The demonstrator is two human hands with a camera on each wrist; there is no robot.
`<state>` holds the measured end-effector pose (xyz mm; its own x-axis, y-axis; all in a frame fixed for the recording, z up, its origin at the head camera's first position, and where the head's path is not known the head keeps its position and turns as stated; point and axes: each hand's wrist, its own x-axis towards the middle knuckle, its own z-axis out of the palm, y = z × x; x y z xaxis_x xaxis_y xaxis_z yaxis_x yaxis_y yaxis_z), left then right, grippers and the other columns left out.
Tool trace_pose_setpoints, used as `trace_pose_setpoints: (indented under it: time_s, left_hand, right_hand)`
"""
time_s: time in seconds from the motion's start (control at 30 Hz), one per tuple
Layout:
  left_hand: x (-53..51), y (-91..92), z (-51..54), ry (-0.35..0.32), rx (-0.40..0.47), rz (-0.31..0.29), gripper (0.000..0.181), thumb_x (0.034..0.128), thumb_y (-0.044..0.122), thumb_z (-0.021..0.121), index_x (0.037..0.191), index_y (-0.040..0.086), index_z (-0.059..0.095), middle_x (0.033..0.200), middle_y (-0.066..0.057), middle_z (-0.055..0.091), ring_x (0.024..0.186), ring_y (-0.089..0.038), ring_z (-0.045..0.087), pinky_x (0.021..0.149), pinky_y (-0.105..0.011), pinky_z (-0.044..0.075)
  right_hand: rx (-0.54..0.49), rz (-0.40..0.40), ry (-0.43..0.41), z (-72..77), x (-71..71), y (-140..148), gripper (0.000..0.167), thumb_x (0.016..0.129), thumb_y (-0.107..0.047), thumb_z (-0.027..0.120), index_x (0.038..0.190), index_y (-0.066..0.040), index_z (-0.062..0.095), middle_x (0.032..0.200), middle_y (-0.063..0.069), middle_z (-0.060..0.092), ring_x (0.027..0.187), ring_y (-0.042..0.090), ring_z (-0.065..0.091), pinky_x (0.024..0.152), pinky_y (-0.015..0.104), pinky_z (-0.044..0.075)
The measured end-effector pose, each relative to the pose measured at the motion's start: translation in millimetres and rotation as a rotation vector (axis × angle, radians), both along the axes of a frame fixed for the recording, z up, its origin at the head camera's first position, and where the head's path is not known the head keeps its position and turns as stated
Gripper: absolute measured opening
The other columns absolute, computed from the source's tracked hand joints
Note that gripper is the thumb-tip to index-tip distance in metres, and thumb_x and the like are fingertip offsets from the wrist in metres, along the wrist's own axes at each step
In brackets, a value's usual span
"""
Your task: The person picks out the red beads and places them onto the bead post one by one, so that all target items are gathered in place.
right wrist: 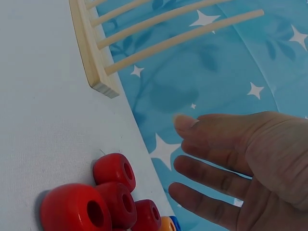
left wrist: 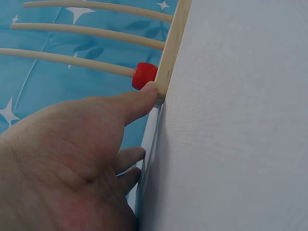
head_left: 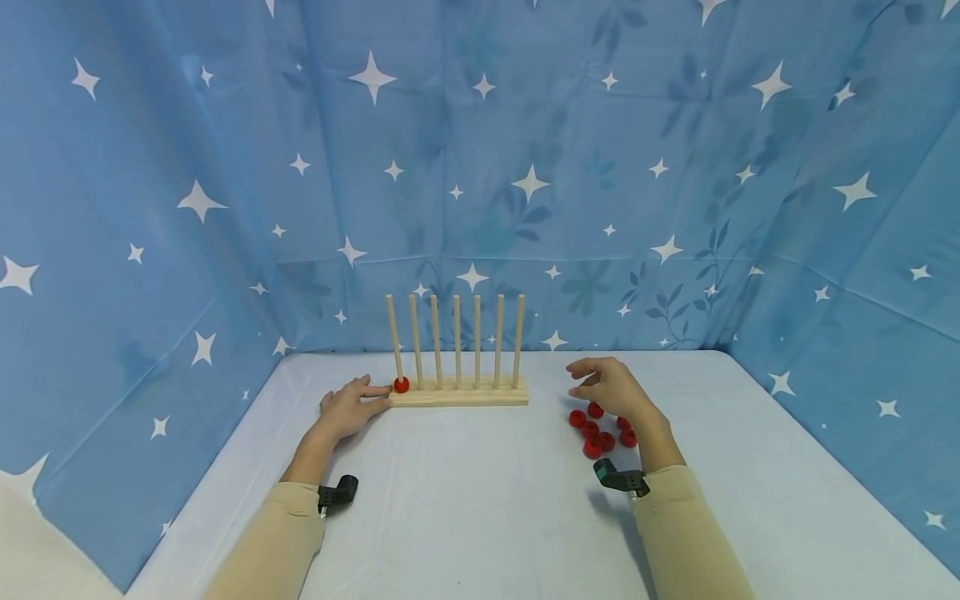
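A wooden peg rack (head_left: 459, 399) with a row of several upright pegs stands toward the back of the table. One red bead (head_left: 401, 385) sits at the bottom of its leftmost peg. My left hand (head_left: 349, 410) holds the rack's left end between thumb and index finger; the thumb tip lies close beside that bead in the left wrist view, where the index finger is hidden. Right of the rack, my right hand (head_left: 611, 387) hovers with fingers loosely bent and nothing in them. Below it lies a group of loose red beads (head_left: 590, 430), their holes visible in the right wrist view.
A white-covered table (head_left: 465, 492) carries everything. Blue star-patterned curtain (head_left: 480, 167) hangs behind and along both sides. At the lower edge of the right wrist view, something orange (right wrist: 167, 224) and blue peeks out beside the red beads.
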<state>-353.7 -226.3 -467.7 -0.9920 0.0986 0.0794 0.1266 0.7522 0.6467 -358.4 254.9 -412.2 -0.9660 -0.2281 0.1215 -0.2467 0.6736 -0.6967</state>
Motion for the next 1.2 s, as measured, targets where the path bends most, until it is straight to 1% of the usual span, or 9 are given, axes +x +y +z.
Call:
trace_pose_setpoints:
  time_s: [0.23,0.47,0.53,0.83,0.97,1.07,1.2]
  left_hand:
    - [-0.1,-0.1,0.3,-0.003,0.007,-0.004,0.041,0.1036,0.034,0.066,0.140,0.015,0.069,0.167,-0.025,0.031,0.157,-0.049,0.018,0.122,-0.072,-0.003]
    - [0.0,-1.0,0.8,0.001,0.011,-0.008,0.040,0.1035,0.032,0.066,0.140,0.014,0.068,0.167,-0.025,0.030,0.157,-0.050,0.018,0.122,-0.073,-0.003]
    - [-0.2,-1.1,0.3,0.003,0.008,-0.009,0.040,0.1035,0.032,0.066,0.140,0.015,0.068,0.167,-0.025,0.030,0.157,-0.050,0.018,0.121,-0.074,-0.003]
    - [-0.8,-1.0,-0.2,0.004,0.007,-0.009,0.041,0.1032,0.034,0.066,0.139,0.015,0.069,0.167,-0.025,0.031,0.157,-0.049,0.019,0.122,-0.073,-0.002]
    - [-0.8,-1.4,-0.3,0.006,0.006,-0.009,0.040,0.1031,0.033,0.066,0.139,0.015,0.069,0.167,-0.025,0.031,0.157,-0.050,0.019,0.122,-0.073,-0.002]
    - [-0.5,-1.1,-0.1,0.004,0.002,-0.010,0.041,0.1033,0.034,0.066,0.139,0.015,0.069,0.167,-0.025,0.031,0.157,-0.049,0.019,0.122,-0.073,-0.002]
    - [-0.1,-0.9,0.2,0.002,0.001,-0.011,0.041,0.1035,0.034,0.066,0.140,0.015,0.069,0.167,-0.025,0.031,0.157,-0.050,0.019,0.122,-0.073,-0.002]
  right_hand:
    - [0.037,0.014,-0.047,-1.3,1.3,1.3,0.042,0.092,-0.007,0.077,0.133,-0.003,0.069,0.129,0.024,0.069,0.095,0.024,0.069,0.080,0.042,0.063]
    - [0.082,0.014,-0.072,-0.9,3.1,1.9,0.042,0.092,-0.008,0.078,0.133,-0.005,0.070,0.130,0.019,0.070,0.103,0.025,0.069,0.085,0.040,0.062]
    - [0.086,0.017,-0.077,-0.5,3.8,2.3,0.042,0.092,-0.008,0.078,0.132,-0.004,0.070,0.130,0.020,0.070,0.103,0.025,0.070,0.086,0.041,0.062]
    - [0.098,0.039,-0.101,-1.1,5.6,2.4,0.037,0.092,-0.009,0.078,0.128,-0.002,0.073,0.124,0.020,0.071,0.093,0.021,0.069,0.082,0.040,0.061]
    - [0.108,0.033,-0.127,-2.1,4.9,2.5,0.034,0.091,-0.011,0.080,0.124,-0.003,0.075,0.120,0.018,0.073,0.089,0.021,0.069,0.081,0.039,0.061]
    - [0.117,0.027,-0.149,-2.9,4.9,2.3,0.032,0.090,-0.011,0.081,0.121,-0.004,0.077,0.119,0.017,0.075,0.089,0.020,0.070,0.082,0.040,0.061]
    - [0.126,0.029,-0.157,-3.8,5.0,2.5,0.031,0.089,-0.011,0.082,0.119,-0.004,0.077,0.118,0.015,0.076,0.092,0.021,0.071,0.086,0.043,0.061]
